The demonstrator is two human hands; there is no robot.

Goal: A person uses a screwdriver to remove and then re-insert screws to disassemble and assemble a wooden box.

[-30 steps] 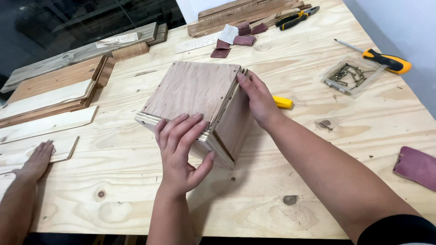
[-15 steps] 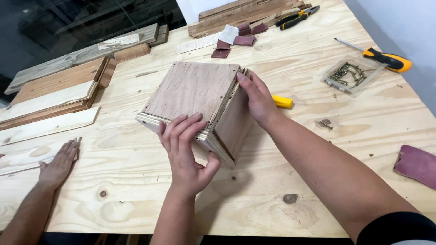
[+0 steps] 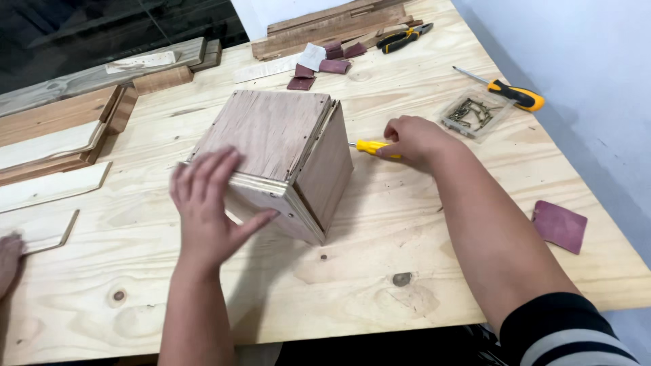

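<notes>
Plywood box tipped on the bench, screwdriver getting picked up

Your left hand [image 3: 207, 210] lies flat and spread on the near corner of the plywood box [image 3: 278, 159], mid-table. Your right hand [image 3: 413, 139] is curled around the yellow-handled screwdriver [image 3: 371, 146] just beside it. Box looks stiff, light-ish, thin-edged, so I'd brace the panels, not the splintery rims.
</notes>
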